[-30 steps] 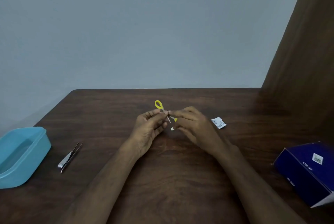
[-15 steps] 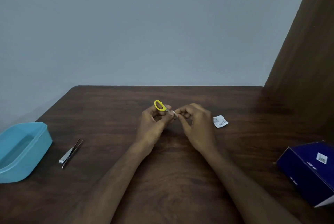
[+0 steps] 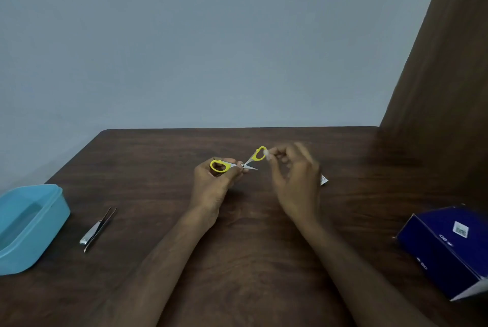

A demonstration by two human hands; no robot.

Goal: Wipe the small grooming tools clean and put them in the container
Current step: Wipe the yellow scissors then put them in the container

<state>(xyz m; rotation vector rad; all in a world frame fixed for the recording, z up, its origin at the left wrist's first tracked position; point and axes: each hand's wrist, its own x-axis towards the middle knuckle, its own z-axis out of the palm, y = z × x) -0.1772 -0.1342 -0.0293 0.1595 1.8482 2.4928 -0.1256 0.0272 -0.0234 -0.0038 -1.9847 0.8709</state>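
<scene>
Small scissors [image 3: 243, 165] with yellow loop handles are held above the middle of the dark wooden table [image 3: 237, 260], blades spread apart. My left hand [image 3: 211, 186] grips the left handle loop and the pivot. My right hand [image 3: 295, 178], blurred by motion, pinches a small white wipe [image 3: 266, 153] against the raised right handle loop. Slim metal grooming tools [image 3: 97, 229] lie together on the table at the left. The light blue container [image 3: 39, 226] stands uncovered at the left edge, partly cut off by the frame.
A torn white sachet [image 3: 324, 181] lies on the table just behind my right hand. A dark blue cardboard box [image 3: 449, 247] sits at the right edge. A brown wooden panel [image 3: 449, 89] rises at the right, and a grey wall stands behind the table.
The scissors have been opened wide, both yellow loops now showing. My right hand has moved right and up from the blades to the right handle loop.
</scene>
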